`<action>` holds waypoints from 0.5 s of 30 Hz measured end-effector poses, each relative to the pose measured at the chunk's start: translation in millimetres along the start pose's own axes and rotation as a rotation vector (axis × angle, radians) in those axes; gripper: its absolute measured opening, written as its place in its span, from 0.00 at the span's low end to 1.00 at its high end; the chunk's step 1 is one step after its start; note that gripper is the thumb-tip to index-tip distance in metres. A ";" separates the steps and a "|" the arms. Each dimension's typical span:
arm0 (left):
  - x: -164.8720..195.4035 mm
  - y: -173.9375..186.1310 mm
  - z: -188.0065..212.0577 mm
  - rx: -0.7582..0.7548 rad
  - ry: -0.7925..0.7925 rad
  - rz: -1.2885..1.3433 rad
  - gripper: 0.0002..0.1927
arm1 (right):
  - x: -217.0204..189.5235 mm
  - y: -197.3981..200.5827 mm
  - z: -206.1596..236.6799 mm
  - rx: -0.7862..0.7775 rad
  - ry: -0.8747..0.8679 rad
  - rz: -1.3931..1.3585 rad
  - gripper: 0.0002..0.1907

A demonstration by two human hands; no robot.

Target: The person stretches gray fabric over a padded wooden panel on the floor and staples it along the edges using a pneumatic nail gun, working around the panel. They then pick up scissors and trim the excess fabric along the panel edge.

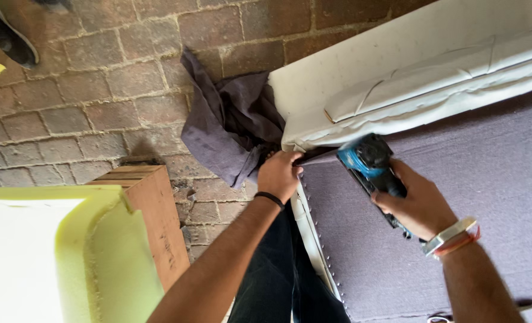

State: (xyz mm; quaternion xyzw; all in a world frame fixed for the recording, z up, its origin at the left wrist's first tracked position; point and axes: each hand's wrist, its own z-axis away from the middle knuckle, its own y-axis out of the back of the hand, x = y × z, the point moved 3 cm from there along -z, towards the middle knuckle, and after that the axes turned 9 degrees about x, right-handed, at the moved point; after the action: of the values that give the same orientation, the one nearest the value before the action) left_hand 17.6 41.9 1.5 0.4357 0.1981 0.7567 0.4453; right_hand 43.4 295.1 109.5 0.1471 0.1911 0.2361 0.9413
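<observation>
- Stapling the dark grey fabric (457,179) to the upturned furniture frame looked to be the step in hand: the cloth lay stretched over the underside at the right of the view, with a row of small fasteners (323,251) already running down its left edge.
- At the top left corner of that panel the cloth was drawn to a taut point, just under the pale padded edge (397,90) of the piece.
- The left hand (280,173) was clenched on that corner of the fabric, pinching and pulling it towards the edge; a black band sat on its wrist.
- The right hand (418,203) was wrapped around the handle of a blue and black staple gun (368,164), whose nose sat just beside the pinched corner, close to the left hand's fingers.
- Whether the nose pressed on the cloth or hovered over it could not be told.
- By my judgement the next move called for keeping the cloth tight, seating the nose flat on the corner and holding the left fingers clear of the firing line.
- Spare fabric (224,125) hung in a loose bunch beyond the corner, over the brick paving (86,90).
- Further out, at lower left, stood a block of yellow-green foam (50,257) against a wooden board (152,209).
- A dark shoe (8,36) of another person showed at the top left, well apart from the work.
</observation>
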 end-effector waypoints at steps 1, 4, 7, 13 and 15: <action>4.5 2.1 0.5 0.010 -0.032 -0.054 0.14 | 2.8 -6.7 0.6 -0.005 0.009 0.002 0.34; 15.4 3.3 0.2 -0.003 -0.081 -0.186 0.14 | 0.1 -14.1 -4.8 -0.018 0.027 0.094 0.32; 15.4 5.1 -0.5 -0.023 -0.142 -0.218 0.09 | -13.8 -17.1 -7.5 -0.057 0.053 0.258 0.28; -4.1 11.8 -5.7 0.139 -0.151 0.125 0.04 | -59.7 -11.8 -21.4 -0.093 0.156 0.338 0.27; -14.2 4.1 -10.8 0.084 0.061 0.327 0.07 | -71.3 -11.1 -25.8 -0.123 0.173 0.315 0.26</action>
State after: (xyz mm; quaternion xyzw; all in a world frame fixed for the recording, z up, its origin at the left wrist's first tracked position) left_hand 9.8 28.7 -8.5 0.4571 0.1693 0.8230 0.2915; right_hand -21.6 254.8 103.3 0.0964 0.2309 0.4036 0.8800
